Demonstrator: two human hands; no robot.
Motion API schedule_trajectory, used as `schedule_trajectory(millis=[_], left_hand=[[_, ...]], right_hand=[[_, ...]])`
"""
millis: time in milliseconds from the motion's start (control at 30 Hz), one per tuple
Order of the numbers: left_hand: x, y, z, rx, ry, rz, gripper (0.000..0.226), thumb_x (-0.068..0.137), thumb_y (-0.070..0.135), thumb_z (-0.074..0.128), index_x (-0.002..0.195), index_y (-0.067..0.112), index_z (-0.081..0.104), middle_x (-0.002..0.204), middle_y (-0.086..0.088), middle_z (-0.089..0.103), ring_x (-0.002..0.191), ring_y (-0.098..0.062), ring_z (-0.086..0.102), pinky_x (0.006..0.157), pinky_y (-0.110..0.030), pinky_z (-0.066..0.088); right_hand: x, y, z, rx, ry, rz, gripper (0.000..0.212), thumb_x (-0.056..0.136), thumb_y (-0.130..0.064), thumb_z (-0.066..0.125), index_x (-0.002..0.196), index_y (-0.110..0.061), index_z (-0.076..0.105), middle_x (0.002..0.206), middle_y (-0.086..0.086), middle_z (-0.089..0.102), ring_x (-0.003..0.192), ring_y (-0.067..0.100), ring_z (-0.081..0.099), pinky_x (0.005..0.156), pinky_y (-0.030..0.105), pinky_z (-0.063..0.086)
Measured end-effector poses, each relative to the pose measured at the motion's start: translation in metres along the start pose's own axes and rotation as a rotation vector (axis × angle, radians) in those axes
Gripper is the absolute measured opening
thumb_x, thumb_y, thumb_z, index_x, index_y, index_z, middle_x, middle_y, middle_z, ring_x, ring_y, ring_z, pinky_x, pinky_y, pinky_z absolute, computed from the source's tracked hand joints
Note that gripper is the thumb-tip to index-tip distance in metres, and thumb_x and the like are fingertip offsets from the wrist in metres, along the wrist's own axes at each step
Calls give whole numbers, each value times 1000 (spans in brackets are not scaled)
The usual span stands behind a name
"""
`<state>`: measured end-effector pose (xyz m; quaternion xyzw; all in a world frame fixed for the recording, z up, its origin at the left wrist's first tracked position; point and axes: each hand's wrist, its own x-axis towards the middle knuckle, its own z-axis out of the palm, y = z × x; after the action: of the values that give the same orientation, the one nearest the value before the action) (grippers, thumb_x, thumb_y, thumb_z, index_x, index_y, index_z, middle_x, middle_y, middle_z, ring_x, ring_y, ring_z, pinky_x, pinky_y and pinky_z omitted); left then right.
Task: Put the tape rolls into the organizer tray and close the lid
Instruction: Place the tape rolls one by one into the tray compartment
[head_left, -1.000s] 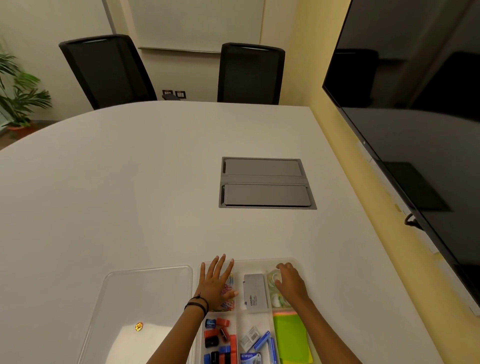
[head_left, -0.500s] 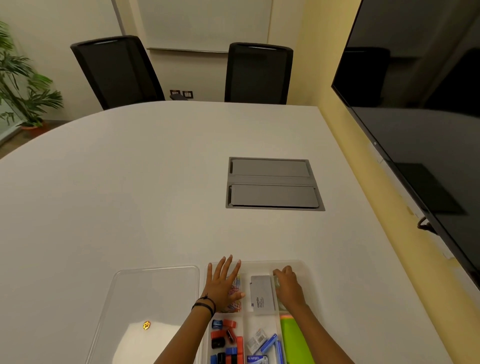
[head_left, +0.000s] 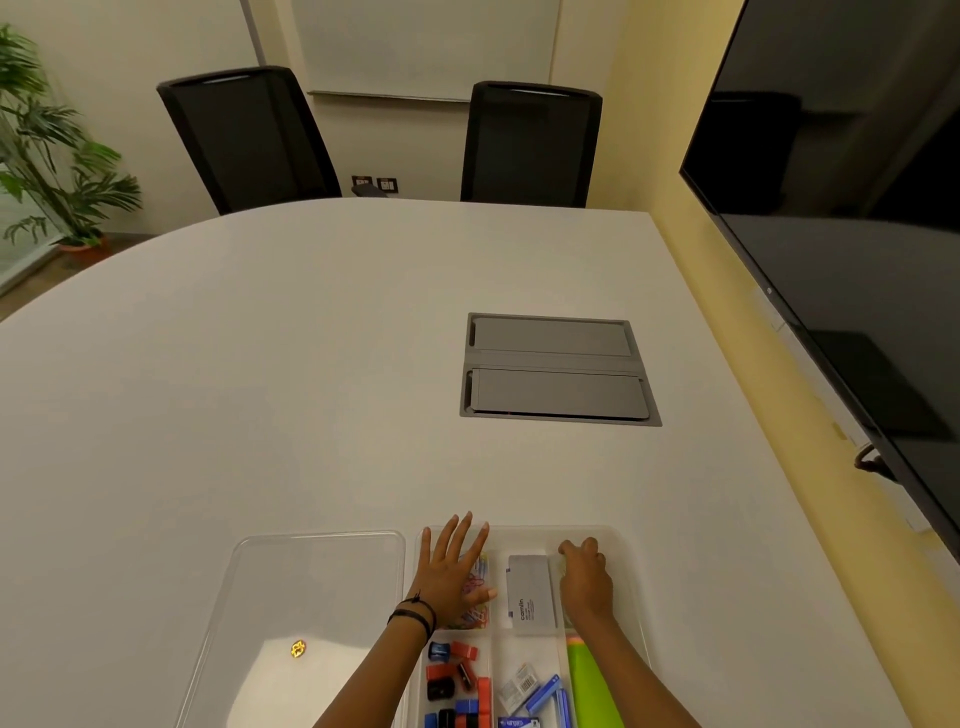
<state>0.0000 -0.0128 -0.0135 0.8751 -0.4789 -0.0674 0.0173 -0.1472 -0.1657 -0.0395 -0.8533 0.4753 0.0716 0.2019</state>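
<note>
The clear organizer tray (head_left: 621, 538) sits at the table's near edge. My left hand (head_left: 452, 571) lies flat with fingers spread over its far-left compartment of coloured paper clips (head_left: 480, 616). My right hand (head_left: 584, 577) is in the far-right compartment, fingers curled down over the tape rolls, which it hides. A grey box (head_left: 530, 592) lies between the two hands. The clear lid (head_left: 311, 587) lies flat on the table just left of the tray, with a gold sticker (head_left: 297, 648) on it.
Nearer compartments hold red, blue and black sharpeners (head_left: 452, 675), staple boxes (head_left: 540, 691) and green sticky notes (head_left: 592, 686). A grey cable hatch (head_left: 556, 369) is set into the white table (head_left: 260, 389). A large dark screen (head_left: 857, 260) hangs at the right; two black chairs stand beyond.
My right hand has closed over the tape rolls, which were partly visible a second ago. My left hand stays flat on the tray. The view has shifted slightly.
</note>
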Motion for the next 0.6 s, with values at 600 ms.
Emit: schedule_trajectory(millis=[600], left_hand=[[0, -2, 3, -32, -93, -30, 114, 53, 83, 58, 142, 24, 19, 121, -1, 66, 130, -22, 2, 109, -47, -20]], right_hand=[[2, -3, -3, -89, -48, -45, 36, 92, 2, 43, 125, -12, 49, 132, 15, 45, 114, 26, 50, 84, 32, 54]])
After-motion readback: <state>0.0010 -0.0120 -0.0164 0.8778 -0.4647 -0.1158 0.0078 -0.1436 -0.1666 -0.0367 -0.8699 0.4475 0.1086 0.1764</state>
